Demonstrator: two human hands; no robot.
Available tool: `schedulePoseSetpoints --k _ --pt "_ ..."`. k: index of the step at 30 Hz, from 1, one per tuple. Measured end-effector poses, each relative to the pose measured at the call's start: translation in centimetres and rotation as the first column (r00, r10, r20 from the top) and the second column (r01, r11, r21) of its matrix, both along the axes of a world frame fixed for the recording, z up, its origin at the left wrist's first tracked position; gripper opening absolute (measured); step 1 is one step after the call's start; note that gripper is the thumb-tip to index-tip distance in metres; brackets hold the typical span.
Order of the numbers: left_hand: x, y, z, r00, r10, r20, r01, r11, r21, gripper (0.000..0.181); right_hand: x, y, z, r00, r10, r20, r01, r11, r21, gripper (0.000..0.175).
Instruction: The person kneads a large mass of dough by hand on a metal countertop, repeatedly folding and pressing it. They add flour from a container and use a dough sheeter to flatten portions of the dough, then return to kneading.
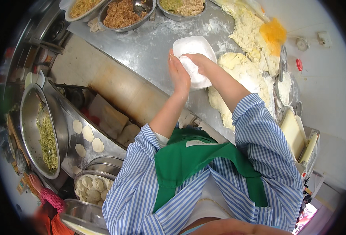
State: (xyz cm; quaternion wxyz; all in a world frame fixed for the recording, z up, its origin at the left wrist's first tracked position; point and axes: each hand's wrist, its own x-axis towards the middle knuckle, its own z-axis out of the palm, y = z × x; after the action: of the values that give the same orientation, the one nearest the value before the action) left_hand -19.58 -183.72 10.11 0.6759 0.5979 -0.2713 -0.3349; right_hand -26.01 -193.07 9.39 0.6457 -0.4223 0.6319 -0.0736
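A white square bowl of white flour is on the floured metal worktable. My left hand lies along the bowl's left side, its fingers extended and close together; whether it grips the rim is unclear. Over the bowl, my right hand reaches in from the right with its fingertips at the flour. Its palm side is hidden, so I cannot see whether it holds any. Just right of the bowl spreads a large mass of pale dough.
Metal bowls of brown filling and mixed filling line the far edge. An orange scraper or cloth lies on more dough. At left are a basin of chopped greens, dough rounds, dumplings and another person's hand.
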Motion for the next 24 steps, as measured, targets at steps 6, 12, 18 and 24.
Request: schedulePoseSetpoints --k 6,12,18,24 --pt "-0.6 -0.5 -0.7 0.982 0.007 -0.189 -0.022 0.997 -0.075 0.05 -1.0 -0.1 2.0 0.869 -0.347 0.353 0.258 0.926 0.276 0.026" --pt "-0.4 -0.7 -1.7 0.997 -0.001 -0.083 -0.005 0.997 -0.075 0.051 -1.9 -0.5 2.5 0.613 -0.49 0.62 0.183 0.851 0.492 0.022" --pt "-0.4 -0.6 -1.5 0.959 -0.09 -0.268 0.044 0.984 -0.173 0.05 -5.7 -1.0 2.9 0.175 -0.54 0.824 -0.005 0.836 0.549 0.017" --pt "-1.0 -0.3 0.2 0.955 -0.056 -0.293 0.043 0.998 -0.052 0.055 -18.1 0.5 2.3 0.167 -0.592 0.789 0.374 0.778 0.505 0.016"
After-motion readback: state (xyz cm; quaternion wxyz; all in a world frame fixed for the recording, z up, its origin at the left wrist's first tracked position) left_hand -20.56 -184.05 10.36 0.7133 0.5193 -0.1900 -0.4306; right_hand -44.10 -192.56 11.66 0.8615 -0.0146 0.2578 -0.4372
